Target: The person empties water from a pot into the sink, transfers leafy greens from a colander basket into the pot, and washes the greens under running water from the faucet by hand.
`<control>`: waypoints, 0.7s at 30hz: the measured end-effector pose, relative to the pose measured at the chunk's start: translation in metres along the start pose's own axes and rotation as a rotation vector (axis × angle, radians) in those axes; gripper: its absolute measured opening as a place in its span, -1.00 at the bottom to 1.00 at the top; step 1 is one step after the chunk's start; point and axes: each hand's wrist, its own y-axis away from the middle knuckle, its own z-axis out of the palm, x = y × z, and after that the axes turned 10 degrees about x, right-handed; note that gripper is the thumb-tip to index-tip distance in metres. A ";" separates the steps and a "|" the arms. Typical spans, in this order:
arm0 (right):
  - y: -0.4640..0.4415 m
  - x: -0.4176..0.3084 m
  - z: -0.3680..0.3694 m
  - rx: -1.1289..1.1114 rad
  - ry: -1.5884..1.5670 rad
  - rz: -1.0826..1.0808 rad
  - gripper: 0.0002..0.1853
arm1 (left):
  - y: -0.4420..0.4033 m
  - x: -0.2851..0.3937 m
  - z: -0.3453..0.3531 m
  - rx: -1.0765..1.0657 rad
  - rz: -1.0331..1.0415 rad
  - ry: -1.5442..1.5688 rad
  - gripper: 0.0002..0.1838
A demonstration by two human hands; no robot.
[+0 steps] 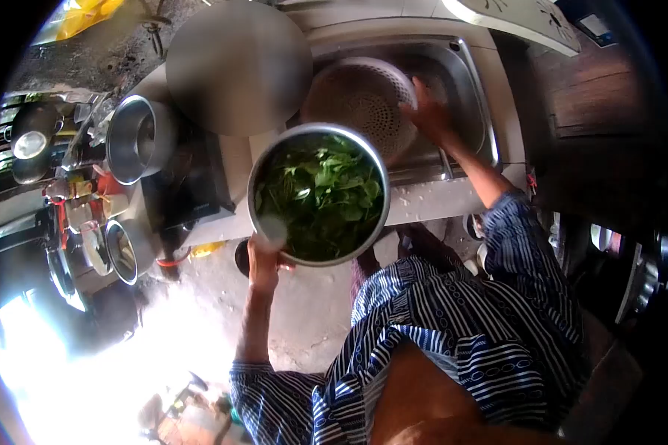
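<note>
A round metal pot [385, 194] full of leafy greens [323, 185] is held up in front of the counter's edge. My left hand [263, 259] is closed on the pot's near left rim, its thumb partly hidden by a blurry spot. Over the sink [476, 96], a pale plastic colander [371, 111] with a perforated bottom sits tilted, partly behind the pot. My right hand [429, 117] is at the colander's right rim, fingers curled over it. No food shows inside the visible part of the colander.
A large round grey disc, blurred [237, 67], lies left of the sink. An empty-looking metal pot [132, 139] stands by a dark stove [193, 178]. Another pot [122, 252] is lower left. A white patterned board [516, 22] juts in at top right.
</note>
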 end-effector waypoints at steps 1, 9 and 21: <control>0.000 -0.033 -0.032 -0.195 -0.231 0.131 -0.35 | -0.014 -0.013 -0.009 0.010 -0.006 -0.004 -0.75; 0.070 -0.114 -0.072 -0.619 -0.857 0.642 -0.56 | -0.068 0.010 0.001 -0.084 0.283 -0.091 -0.63; 0.058 -0.096 -0.057 -0.573 -1.031 0.728 -0.42 | -0.085 0.100 0.043 -0.006 0.088 -0.444 -0.85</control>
